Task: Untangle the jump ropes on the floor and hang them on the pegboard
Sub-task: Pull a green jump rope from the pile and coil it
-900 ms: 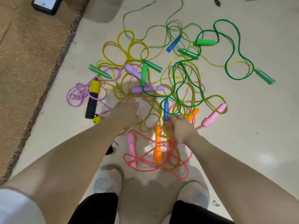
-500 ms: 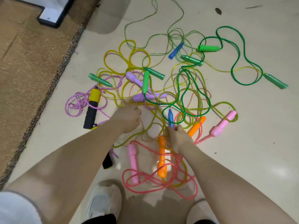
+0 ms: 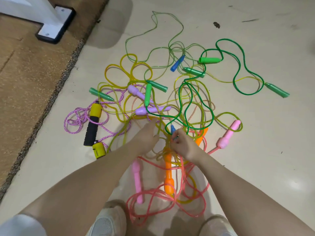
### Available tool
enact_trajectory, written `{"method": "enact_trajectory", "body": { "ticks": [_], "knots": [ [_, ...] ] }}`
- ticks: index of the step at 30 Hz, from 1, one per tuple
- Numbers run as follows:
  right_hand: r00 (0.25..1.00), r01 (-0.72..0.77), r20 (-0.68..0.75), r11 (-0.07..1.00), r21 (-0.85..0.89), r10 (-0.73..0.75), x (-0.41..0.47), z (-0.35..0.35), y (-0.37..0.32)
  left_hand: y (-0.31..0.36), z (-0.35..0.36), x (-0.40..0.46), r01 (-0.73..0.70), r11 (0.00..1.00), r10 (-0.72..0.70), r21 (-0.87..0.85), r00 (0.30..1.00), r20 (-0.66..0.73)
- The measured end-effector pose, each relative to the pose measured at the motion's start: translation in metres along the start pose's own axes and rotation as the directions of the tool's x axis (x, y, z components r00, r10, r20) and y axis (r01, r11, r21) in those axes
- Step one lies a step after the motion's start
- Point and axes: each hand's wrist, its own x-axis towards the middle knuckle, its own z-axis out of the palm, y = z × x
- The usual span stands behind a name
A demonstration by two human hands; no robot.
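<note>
Jump ropes [image 3: 170, 106] lie tangled on the floor [image 3: 255, 150]; right hand [image 3: 183, 143] pinches a blue handle [image 3: 172, 129], left hand [image 3: 146, 135] just beside it, its grip unclear.

head cam | looks steeply down from above | close over forearms | floor [image 3: 255, 150] fills frame

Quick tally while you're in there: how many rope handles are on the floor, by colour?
Green handles: 6
Blue handles: 2
Purple handles: 2
Pink handles: 2
Orange handles: 2
Black-and-yellow handles: 2
Total: 16
</note>
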Motion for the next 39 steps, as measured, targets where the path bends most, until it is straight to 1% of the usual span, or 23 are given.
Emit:
{"method": "enact_trajectory", "body": {
  "ticks": [3,6,8,9,10,12,14,16,18,19,21,23,25,26,27,29,31,32,33,34,35,37,39],
  "knots": [
    [0.999,0.014,0.04,0.999,0.042,-0.016,-0.005,0.001,-0.014,-0.007,0.007,0.014,-0.223,0.947,0.206,0.231,0.974,0.097],
    [1.0,0.002,0.018,1.0,0.028,-0.003,-0.012,0.002,-0.015,0.002,0.02,0.014,-0.242,0.852,0.161,0.464,0.965,0.208],
    [0.998,-0.044,-0.049,0.986,-0.159,0.036,-0.013,0.0,-0.009,0.013,0.026,0.012,-0.251,0.763,0.187,0.596,0.968,0.168],
    [0.992,-0.084,-0.118,0.956,-0.283,0.052,-0.014,-0.002,-0.005,0.017,0.026,0.013,-0.239,0.75,0.214,0.616,0.97,0.116],
    [0.977,-0.133,-0.206,0.917,-0.377,0.057,-0.015,-0.003,0.001,0.022,0.022,0.012,-0.205,0.806,0.215,0.556,0.975,0.049],
    [0.931,-0.161,-0.364,0.901,-0.402,0.004,-0.015,-0.009,0.011,0.033,0.007,0.009,-0.149,0.953,0.167,0.263,0.985,-0.046],
    [0.888,0.048,-0.426,0.958,-0.282,-0.17,-0.015,-0.016,0.01,0.05,-0.014,0.004,-0.181,0.983,0.179,-0.013,0.979,-0.101],
    [0.87,0.252,-0.36,0.932,-0.26,-0.336,-0.011,-0.026,0.0,0.071,-0.037,-0.006,-0.234,0.952,0.228,-0.199,0.972,-0.054],
    [0.87,0.358,-0.314,0.925,-0.125,-0.379,-0.009,-0.034,-0.021,0.086,-0.059,-0.018,-0.275,0.889,0.295,-0.367,0.956,-0.003],
    [0.877,0.375,-0.338,0.926,0.04,-0.34,-0.011,-0.039,-0.036,0.089,-0.071,-0.023,-0.287,0.849,0.327,-0.444,0.945,0.016],
    [0.916,0.349,-0.347,0.824,0.445,-0.201,-0.011,-0.049,-0.062,0.086,-0.091,-0.028,-0.308,0.765,0.356,-0.566,0.934,-0.029],
    [0.946,0.292,-0.313,0.65,0.702,-0.087,-0.009,-0.054,-0.081,0.072,-0.106,-0.023,-0.337,0.76,0.256,-0.555,0.941,-0.22],
    [0.971,0.212,-0.24,0.484,0.849,-0.003,-0.011,-0.059,-0.095,0.053,-0.113,-0.013,-0.283,0.863,0.097,-0.418,0.906,-0.412],
    [0.981,0.174,-0.192,0.4,0.9,0.005,-0.013,-0.062,-0.1,0.043,-0.112,-0.009,-0.223,0.905,0.035,-0.363,0.888,-0.459],
    [0.989,0.142,-0.148,0.348,0.927,-0.01,-0.017,-0.064,-0.103,0.034,-0.111,-0.006,-0.168,0.923,-0.021,-0.346,0.876,-0.481],
    [0.988,0.133,-0.103,0.303,0.944,-0.113,-0.024,-0.066,-0.104,0.017,-0.107,-0.004,-0.079,0.904,-0.151,-0.419,0.86,-0.488],
    [0.971,0.156,-0.106,0.228,0.961,-0.216,-0.032,-0.068,-0.105,0.005,-0.104,-0.002,-0.001,0.791,-0.335,-0.612,0.836,-0.435],
    [0.961,0.163,-0.117,0.171,0.972,-0.249,-0.036,-0.07,-0.106,0.003,-0.105,-0.003,0.017,0.663,-0.422,-0.748,0.834,-0.355],
    [0.952,0.167,-0.127,0.126,0.978,-0.277,-0.04,-0.072,-0.106,0.005,-0.106,-0.004,0.012,0.492,-0.452,-0.87,0.858,-0.244],
    [0.947,0.172,-0.134,0.109,0.979,-0.293,-0.043,-0.075,-0.105,0.006,-0.108,-0.006,-0.006,0.328,-0.418,-0.945,0.896,-0.151],
    [0.945,0.175,-0.135,0.114,0.978,-0.299,-0.046,-0.077,-0.104,0.008,-0.112,-0.008,-0.052,0.189,-0.352,-0.981,0.928,-0.117],
    [0.945,0.157,-0.088,0.204,0.966,-0.314,-0.048,-0.079,-0.099,0.015,-0.12,-0.01,-0.167,-0.062,-0.236,-0.984,0.96,-0.149],
    [0.962,0.075,0.02,0.335,0.939,-0.272,-0.044,-0.079,-0.089,0.031,-0.132,-0.015,-0.218,-0.213,-0.127,-0.953,0.973,-0.194]
  ]
}}
